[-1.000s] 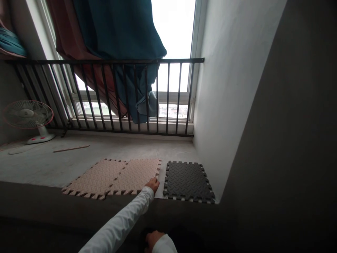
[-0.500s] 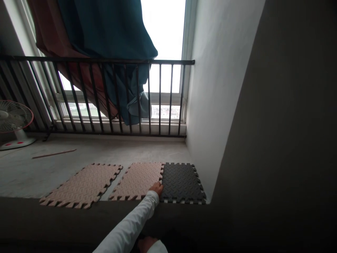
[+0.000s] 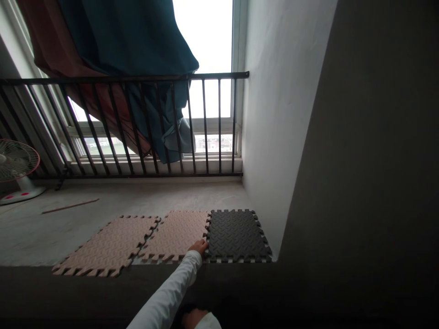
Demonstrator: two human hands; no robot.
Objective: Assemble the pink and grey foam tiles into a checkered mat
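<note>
My left hand (image 3: 199, 246), in a white sleeve, reaches to the near right corner of the middle pink foam mat tile (image 3: 180, 232). Its fingers are bent over that tile's edge, right beside the black foam mat tile (image 3: 236, 235). The black tile lies flat against the side wall, its toothed edge close to the pink one. Left of the middle tile lies another pink foam mat tile (image 3: 109, 242), its near edge jutting past the ledge. Low in the picture is my right hand (image 3: 194, 317), dim and partly cut off, its fingers not readable.
The tiles lie on a grey concrete ledge (image 3: 137, 196). Behind it runs a black metal railing (image 3: 154, 174) before a window with a blue and red curtain (image 3: 130, 41). A fan (image 3: 20, 169) stands at far left, near a thin brown strip (image 3: 70, 206). A white wall (image 3: 274, 137) bounds the right.
The middle pink tile has shifted left with my left hand, narrowing the gap to the left pink tile. A slight gap shows beside the black tile. My right hand stays low.
</note>
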